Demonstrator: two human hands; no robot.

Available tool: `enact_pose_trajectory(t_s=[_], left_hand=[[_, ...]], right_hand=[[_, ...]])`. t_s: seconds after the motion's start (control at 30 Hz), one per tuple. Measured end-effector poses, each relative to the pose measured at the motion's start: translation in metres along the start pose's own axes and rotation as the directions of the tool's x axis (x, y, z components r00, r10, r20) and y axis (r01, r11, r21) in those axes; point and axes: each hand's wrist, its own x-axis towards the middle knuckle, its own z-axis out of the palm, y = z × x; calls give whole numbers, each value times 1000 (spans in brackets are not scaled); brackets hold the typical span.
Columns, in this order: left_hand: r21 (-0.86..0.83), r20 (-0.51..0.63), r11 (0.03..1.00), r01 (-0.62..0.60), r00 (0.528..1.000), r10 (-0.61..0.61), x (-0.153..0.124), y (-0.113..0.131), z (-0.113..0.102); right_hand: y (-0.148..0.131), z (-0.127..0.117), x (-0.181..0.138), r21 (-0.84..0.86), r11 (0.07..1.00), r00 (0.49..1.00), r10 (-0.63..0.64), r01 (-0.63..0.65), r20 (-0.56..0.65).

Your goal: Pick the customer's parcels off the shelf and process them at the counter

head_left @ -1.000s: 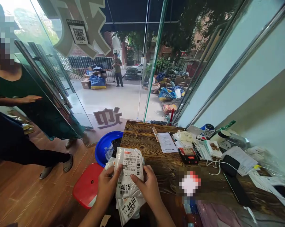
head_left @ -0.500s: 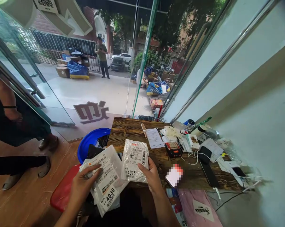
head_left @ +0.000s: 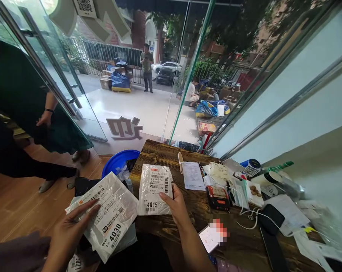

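Note:
My left hand (head_left: pixel 71 223) pinches a white plastic mailing bag (head_left: pixel 108 211) by its left side; its label reads 4030. Behind that bag, the edge of another pale package shows. Between the thumb and fingers of my right hand (head_left: pixel 175 204) is a smaller white parcel (head_left: pixel 155 185) labelled 4015, held upright above the near left part of the wooden table (head_left: pixel 156 151). The two labels face me, and the packages' edges almost meet. Low at the left, part of another label (head_left: pixel 75 262) shows below my left forearm.
A blue bin (head_left: pixel 110 162) stands left of the table. On the table lie a knife-shaped tool (head_left: pixel 181 162), a paper sheet (head_left: pixel 193 175), a red-black device (head_left: pixel 218 198) and a phone (head_left: pixel 209 240). Two people stand near the glass door at left; parcels (head_left: pixel 120 81) lie outside.
The 4030 bag has moved left with my left hand and tilted more; the 4015 parcel has shifted slightly left. The view has swung left, and a person at the left has come further into view.

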Motion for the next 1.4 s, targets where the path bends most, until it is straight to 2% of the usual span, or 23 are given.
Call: enact_pose_trajectory(t_s=[0.17,0.37,0.47,0.53,0.6,0.67,0.73,0.87,1.0,1.1,1.2,1.4], left_hand=[[7,-24,999,39,999,-39,-14,6,-3],[11,-72,1000,9,997,-8,-21,7,-6],[15,-26,990,-141,990,141,-19,-1,-6],[-6,38,966,-258,965,258,-19,-7,-3],[-20,79,937,-350,933,350,-22,-11,2],[-20,91,906,-424,901,424,-26,-13,8],[-32,76,890,-455,886,457,-28,-11,15],[-132,4,919,-370,927,374,-27,-3,29],[-266,41,923,-278,953,299,-26,2,39],[-252,27,920,-302,948,318,-28,2,43],[-247,-15,918,-310,949,316,-29,2,47],[-397,111,888,-233,948,299,-27,1,60]], right_hand=[[-4,0,5,20,999,998,26,-27,57],[-3,-1,11,58,995,994,82,-86,73],[5,-4,13,79,979,979,180,-188,91],[10,-5,10,79,963,961,247,-257,123],[15,-2,5,46,959,941,265,-281,210],[18,4,-2,-4,964,904,252,-267,346],[23,13,-8,-13,968,876,234,-252,421],[34,24,-14,71,962,916,228,-265,331],[36,22,-16,132,963,953,200,-234,229],[32,19,-20,95,978,967,166,-187,195],[34,18,-23,51,978,962,188,-202,198],[48,19,-28,137,970,979,191,-199,68]])
